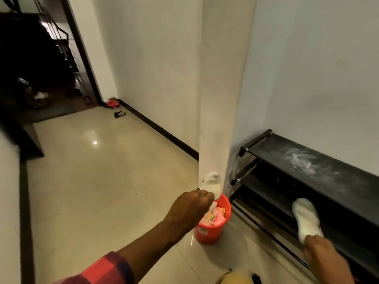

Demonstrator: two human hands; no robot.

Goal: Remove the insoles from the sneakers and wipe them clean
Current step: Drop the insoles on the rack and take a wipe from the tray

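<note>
Red plastic bucket [207,232] holding pink and yellow scraps, standing on glossy cream floor tiles [102,191] at the foot of a white wall pillar [217,99]. Black tiered shoe rack [287,154] just beside it against the wall, top shelf smeared with white dust. By the far dark doorway [41,58]: one red item [112,103], one small black item [120,114].

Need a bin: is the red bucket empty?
No, the red bucket stands upright, filled with pink and yellow items near its rim.
</note>
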